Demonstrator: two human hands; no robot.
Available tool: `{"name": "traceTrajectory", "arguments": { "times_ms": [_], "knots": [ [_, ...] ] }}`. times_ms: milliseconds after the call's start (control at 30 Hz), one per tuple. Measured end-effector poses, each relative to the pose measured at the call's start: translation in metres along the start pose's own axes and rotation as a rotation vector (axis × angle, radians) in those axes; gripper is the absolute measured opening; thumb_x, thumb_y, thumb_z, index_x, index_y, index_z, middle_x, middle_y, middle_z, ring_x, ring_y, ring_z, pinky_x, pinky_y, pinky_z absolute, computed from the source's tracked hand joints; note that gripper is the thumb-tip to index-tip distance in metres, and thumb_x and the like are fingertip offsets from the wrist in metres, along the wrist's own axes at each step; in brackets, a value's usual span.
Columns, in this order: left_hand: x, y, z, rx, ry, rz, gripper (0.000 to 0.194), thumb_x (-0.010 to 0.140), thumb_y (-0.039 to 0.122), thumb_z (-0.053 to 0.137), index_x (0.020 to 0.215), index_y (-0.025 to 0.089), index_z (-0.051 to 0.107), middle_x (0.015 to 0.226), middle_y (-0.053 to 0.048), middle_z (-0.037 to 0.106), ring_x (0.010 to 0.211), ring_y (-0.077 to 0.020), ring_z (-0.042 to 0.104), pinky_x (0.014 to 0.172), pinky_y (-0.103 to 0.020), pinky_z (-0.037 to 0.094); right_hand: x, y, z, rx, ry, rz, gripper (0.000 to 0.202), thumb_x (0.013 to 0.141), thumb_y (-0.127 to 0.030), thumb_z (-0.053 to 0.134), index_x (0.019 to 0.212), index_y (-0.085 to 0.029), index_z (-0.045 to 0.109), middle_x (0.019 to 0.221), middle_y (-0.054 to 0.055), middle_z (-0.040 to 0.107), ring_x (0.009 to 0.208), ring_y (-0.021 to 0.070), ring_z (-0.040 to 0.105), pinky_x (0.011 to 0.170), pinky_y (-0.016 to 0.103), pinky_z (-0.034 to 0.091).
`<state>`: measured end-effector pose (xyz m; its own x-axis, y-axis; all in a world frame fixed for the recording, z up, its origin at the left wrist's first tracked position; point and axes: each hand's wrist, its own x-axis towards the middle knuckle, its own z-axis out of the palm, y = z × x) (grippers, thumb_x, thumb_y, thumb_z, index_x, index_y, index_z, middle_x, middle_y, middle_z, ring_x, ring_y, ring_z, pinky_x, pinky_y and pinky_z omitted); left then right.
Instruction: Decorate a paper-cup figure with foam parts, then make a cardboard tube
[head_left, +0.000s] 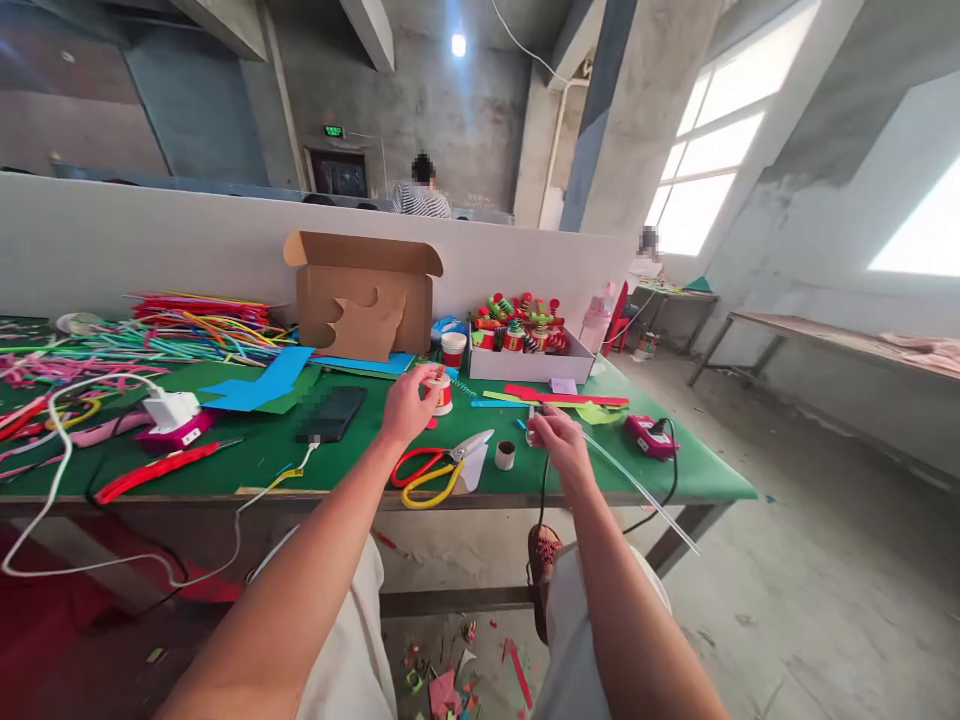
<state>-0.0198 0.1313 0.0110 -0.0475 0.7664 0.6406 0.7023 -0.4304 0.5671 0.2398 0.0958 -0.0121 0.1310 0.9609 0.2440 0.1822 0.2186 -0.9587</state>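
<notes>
My left hand (411, 404) is closed on a small red and white cup-shaped piece (441, 392) that stands on the green table. Between the fingers and the piece's top a reddish bit shows. Further right, the fingers of my right hand (559, 440) are pinched together at a small pale thing too small to name, close to the tabletop. Long clear strips (637, 485) run from beside that hand past the table's front edge. Scissors (442, 472) with red and yellow handles lie between my arms, with a small open cardboard ring (505, 455) to their right.
Behind are an open cardboard box (364, 300), a white box (525, 365) of finished-looking red and green pieces, and a paper cup (453, 348). Pipe cleaners (202, 325), a phone (334, 412) and a cabled charger (172, 412) lie left; a purple socket (651, 437) sits right.
</notes>
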Motion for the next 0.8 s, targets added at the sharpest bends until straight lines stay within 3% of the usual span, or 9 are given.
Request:
{"name": "traceTrajectory", "arguments": {
  "times_ms": [100, 167, 233, 333, 400, 500, 667, 800],
  "knots": [
    [-0.026, 0.021, 0.002, 0.021, -0.082, 0.078, 0.027, 0.084, 0.019, 0.053, 0.108, 0.022, 0.064, 0.101, -0.006, 0.072, 0.095, -0.0214, 0.064, 0.088, -0.032, 0.05, -0.007, 0.001, 0.012, -0.144, -0.126, -0.034, 0.048, 0.065, -0.056, 0.073, 0.093, -0.018, 0.07, 0.083, 0.007, 0.072, 0.078, 0.0218, 0.066, 0.073, 0.035, 0.051],
    [-0.038, 0.03, 0.006, 0.062, -0.145, 0.12, 0.024, 0.082, 0.018, 0.054, 0.102, 0.023, 0.067, 0.099, -0.006, 0.073, 0.096, -0.0221, 0.064, 0.089, -0.033, 0.051, -0.012, 0.002, 0.018, -0.341, -0.144, -0.118, 0.05, 0.06, -0.045, 0.08, 0.102, -0.02, 0.069, 0.092, 0.007, 0.072, 0.088, 0.0238, 0.065, 0.08, 0.037, 0.049],
    [-0.045, 0.035, 0.01, 0.075, -0.178, 0.145, 0.022, 0.082, 0.017, 0.054, 0.098, 0.023, 0.068, 0.097, -0.006, 0.073, 0.096, -0.0225, 0.064, 0.089, -0.035, 0.051, -0.016, 0.002, 0.023, -0.528, -0.154, -0.181, 0.045, 0.059, -0.034, 0.084, 0.1, -0.021, 0.069, 0.094, 0.007, 0.073, 0.092, 0.0259, 0.065, 0.084, 0.039, 0.047],
    [-0.046, 0.035, 0.016, 0.03, -0.187, 0.14, 0.022, 0.082, 0.017, 0.052, 0.094, 0.023, 0.069, 0.095, -0.006, 0.074, 0.096, -0.0223, 0.065, 0.089, -0.035, 0.052, -0.019, -0.001, 0.027, -0.637, -0.219, -0.202, 0.022, 0.066, -0.022, 0.078, 0.085, -0.022, 0.068, 0.087, 0.006, 0.074, 0.089, 0.0261, 0.065, 0.082, 0.039, 0.046],
    [-0.046, 0.034, 0.019, -0.032, -0.201, 0.086, 0.02, 0.083, 0.019, 0.051, 0.093, 0.023, 0.069, 0.094, -0.005, 0.074, 0.092, -0.0215, 0.067, 0.086, -0.033, 0.053, -0.019, -0.005, 0.028, -0.589, -0.237, -0.236, 0.013, 0.069, -0.018, 0.073, 0.08, -0.023, 0.066, 0.085, 0.004, 0.073, 0.087, 0.024, 0.065, 0.081, 0.037, 0.047],
    [-0.048, 0.037, 0.022, -0.146, -0.251, -0.009, 0.019, 0.083, 0.021, 0.053, 0.094, 0.023, 0.069, 0.092, -0.004, 0.075, 0.085, -0.0197, 0.069, 0.079, -0.03, 0.055, -0.018, -0.008, 0.03, -0.389, -0.224, -0.276, 0.02, 0.069, -0.019, 0.07, 0.088, -0.024, 0.065, 0.087, 0.001, 0.072, 0.087, 0.0208, 0.065, 0.085, 0.035, 0.047],
    [-0.059, 0.053, 0.026, -0.353, -0.423, 0.022, 0.039, 0.077, 0.021, 0.063, 0.116, 0.024, 0.063, 0.116, -0.006, 0.069, 0.086, -0.0177, 0.068, 0.071, -0.027, 0.056, -0.017, -0.003, 0.031, 0.041, -0.278, -0.018, 0.035, 0.066, -0.039, 0.073, 0.092, -0.02, 0.058, 0.076, 0.001, 0.07, 0.074, 0.0181, 0.066, 0.07, 0.031, 0.05],
    [-0.064, 0.06, 0.032, -0.364, -0.426, 0.051, 0.044, 0.072, 0.021, 0.07, 0.115, 0.025, 0.064, 0.114, -0.007, 0.068, 0.095, -0.0209, 0.066, 0.077, -0.03, 0.056, -0.019, -0.005, 0.033, 0.097, -0.276, 0.025, 0.038, 0.064, -0.049, 0.074, 0.083, -0.019, 0.06, 0.068, -0.001, 0.067, 0.066, 0.0157, 0.064, 0.063, 0.028, 0.047]
  ]
}}
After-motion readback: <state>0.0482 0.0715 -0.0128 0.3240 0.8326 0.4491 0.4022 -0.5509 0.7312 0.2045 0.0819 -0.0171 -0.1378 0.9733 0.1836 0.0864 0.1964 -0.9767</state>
